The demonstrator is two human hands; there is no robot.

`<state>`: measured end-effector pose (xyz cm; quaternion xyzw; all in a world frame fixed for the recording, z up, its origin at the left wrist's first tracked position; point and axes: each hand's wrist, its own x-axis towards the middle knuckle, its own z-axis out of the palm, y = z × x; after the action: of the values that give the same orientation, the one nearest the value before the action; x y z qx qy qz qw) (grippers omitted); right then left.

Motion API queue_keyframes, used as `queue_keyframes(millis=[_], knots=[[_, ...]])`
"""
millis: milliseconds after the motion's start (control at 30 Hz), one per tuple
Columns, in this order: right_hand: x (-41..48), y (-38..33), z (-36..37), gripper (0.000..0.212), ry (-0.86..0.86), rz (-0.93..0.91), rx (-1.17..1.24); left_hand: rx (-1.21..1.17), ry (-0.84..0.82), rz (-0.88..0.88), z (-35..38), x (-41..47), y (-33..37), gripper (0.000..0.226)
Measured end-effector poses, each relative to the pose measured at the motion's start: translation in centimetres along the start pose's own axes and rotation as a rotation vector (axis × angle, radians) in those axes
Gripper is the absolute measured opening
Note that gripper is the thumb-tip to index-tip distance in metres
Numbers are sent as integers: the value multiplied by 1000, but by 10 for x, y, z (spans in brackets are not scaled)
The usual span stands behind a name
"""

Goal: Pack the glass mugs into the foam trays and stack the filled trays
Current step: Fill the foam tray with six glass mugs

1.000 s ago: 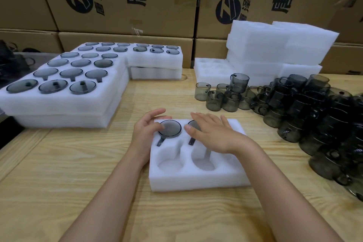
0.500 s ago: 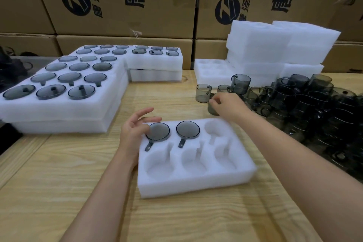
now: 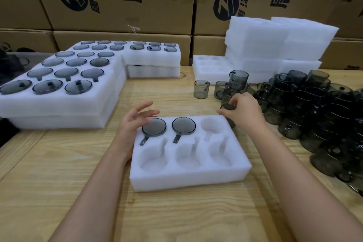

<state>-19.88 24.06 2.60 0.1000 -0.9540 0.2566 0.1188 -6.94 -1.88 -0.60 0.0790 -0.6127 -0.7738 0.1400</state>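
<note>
- Clamped round the top edge of a mug (image 3: 227, 107), thumb on the near side and the rest curled over the far side: fingers (image 3: 238, 98) of the right hand (image 3: 246, 113).
- Mug's place: under those fingers, just off the far right corner of the tray (image 3: 188, 177), largely hidden by the hand. Cannot tell whether lifted or resting on the worktop (image 3: 78, 163).
- Apart and relaxed, gripping nothing: fingers (image 3: 146, 113) of the left hand (image 3: 133, 125), heel against the tray's left side.
- Right beside the left fingertips: two seated mugs (image 3: 184, 125), upside down in the far row, handles pointing back toward the wrists.
- Between those and the right fingers: an empty pocket (image 3: 210, 124), probably next to fill.
- Likely handling: light, rigid, smooth glass. Slippery if pinched loosely, and apt to chip if knocked against the pile (image 3: 314, 116) beyond the right fingers.
- Best hold, by this view: across the wall near the edge, thumb opposing fingers, handle left free for lining up with the pocket's slot.
- Foam soft and light, so prone to sliding; worth steadying with the left fingers while pressing in.
</note>
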Motion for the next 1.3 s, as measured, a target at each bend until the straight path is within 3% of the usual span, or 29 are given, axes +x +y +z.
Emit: queue_keyframes(millis=[100,233,467,600,733,1300], knots=[[-3,7,-1,52,-70,29,54,98,-37,46,4,-3,1,22],[-13,12,-8,46,-145,37,44,200,-80,48,8,-4,-1,15],[-14,6,-58,37,73,-4,65,234,-67,48,9,-2,-3,18],[-23,-9,-75,36,-144,-98,350,225,-64,46,10,-3,-1,20],[-32,-26,-64,37,-367,-227,344,203,-61,36,11,-5,1,20],[-38,-35,-51,41,-552,-392,35,165,-69,18,11,-4,1,19]])
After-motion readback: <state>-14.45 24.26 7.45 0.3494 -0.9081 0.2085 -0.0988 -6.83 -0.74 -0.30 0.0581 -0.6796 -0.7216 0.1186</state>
